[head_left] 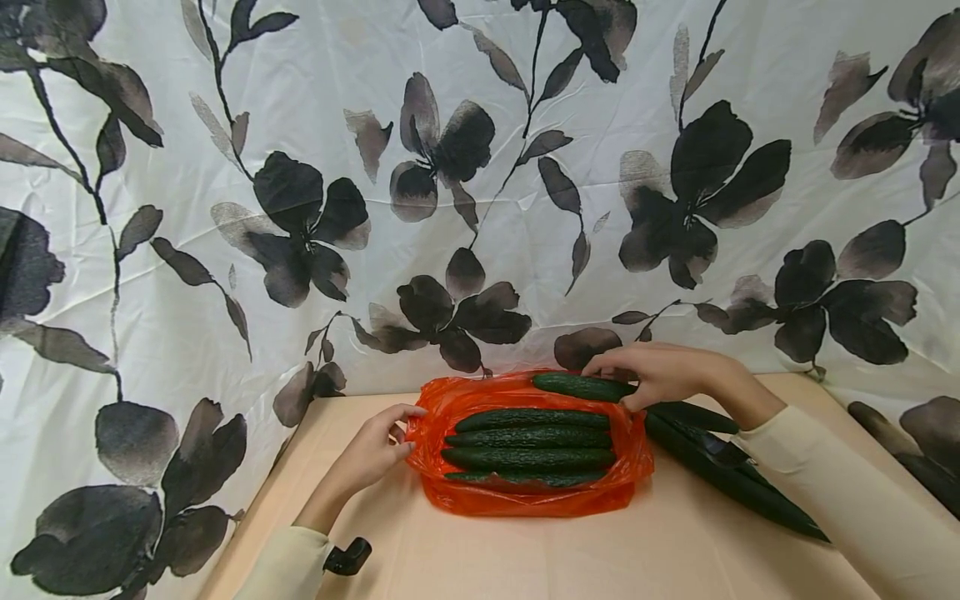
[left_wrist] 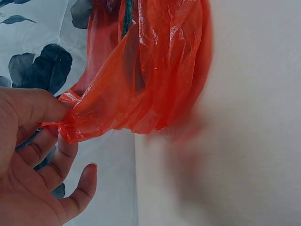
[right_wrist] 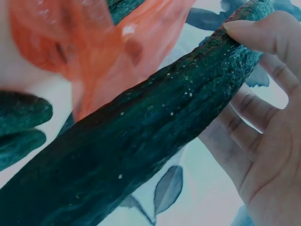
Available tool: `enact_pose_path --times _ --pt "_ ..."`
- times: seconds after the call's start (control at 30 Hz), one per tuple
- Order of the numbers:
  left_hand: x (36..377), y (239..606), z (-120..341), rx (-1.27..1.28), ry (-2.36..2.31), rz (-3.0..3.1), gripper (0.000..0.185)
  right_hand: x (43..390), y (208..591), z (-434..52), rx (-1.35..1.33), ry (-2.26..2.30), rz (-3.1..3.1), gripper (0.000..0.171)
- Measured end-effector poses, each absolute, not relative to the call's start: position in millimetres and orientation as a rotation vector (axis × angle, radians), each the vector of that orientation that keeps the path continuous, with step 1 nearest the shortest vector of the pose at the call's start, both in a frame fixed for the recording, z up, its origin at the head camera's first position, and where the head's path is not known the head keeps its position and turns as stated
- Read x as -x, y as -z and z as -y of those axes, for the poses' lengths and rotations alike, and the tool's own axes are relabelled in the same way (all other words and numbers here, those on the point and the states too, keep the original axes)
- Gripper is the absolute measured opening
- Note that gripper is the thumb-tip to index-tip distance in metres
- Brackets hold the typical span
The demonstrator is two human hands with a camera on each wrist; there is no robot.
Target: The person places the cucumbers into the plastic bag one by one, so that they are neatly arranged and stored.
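The right hand [head_left: 660, 375] held 1 cucumber [head_left: 581, 387] at the far rim of the orange plastic bag [head_left: 525, 496], its fingers [right_wrist: 256, 35] curled over the top of it and the thumb under it. The left hand [head_left: 375, 450] pinched the bag's left edge between thumb and forefinger, the other fingers [left_wrist: 70, 197] loosely bent and free. The bag lay open on the beige counter [head_left: 525, 558] with 4 cucumbers [head_left: 528, 439] lying side by side inside it. More cucumbers [head_left: 720, 475] lay on the counter just right of the bag, under the right forearm. A floral cloth [head_left: 300, 125] hung behind.
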State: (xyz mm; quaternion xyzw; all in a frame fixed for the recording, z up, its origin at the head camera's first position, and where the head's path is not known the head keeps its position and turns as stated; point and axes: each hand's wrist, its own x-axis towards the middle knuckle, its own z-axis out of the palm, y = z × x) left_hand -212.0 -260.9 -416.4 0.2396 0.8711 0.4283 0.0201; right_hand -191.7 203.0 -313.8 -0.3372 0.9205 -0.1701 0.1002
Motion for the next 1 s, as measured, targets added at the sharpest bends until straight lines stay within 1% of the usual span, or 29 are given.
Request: enact_pose_path --times 0.5,1.0 --pt "214 418 261 -0.749 -1.321 -2.702 0.050 199 306 -167 1.107 0.410 -2.701 0.056" --pt "211 414 267 -0.762 -1.324 -2.665 0.050 192 298 -123 1.186 0.370 -2.660 0.059"
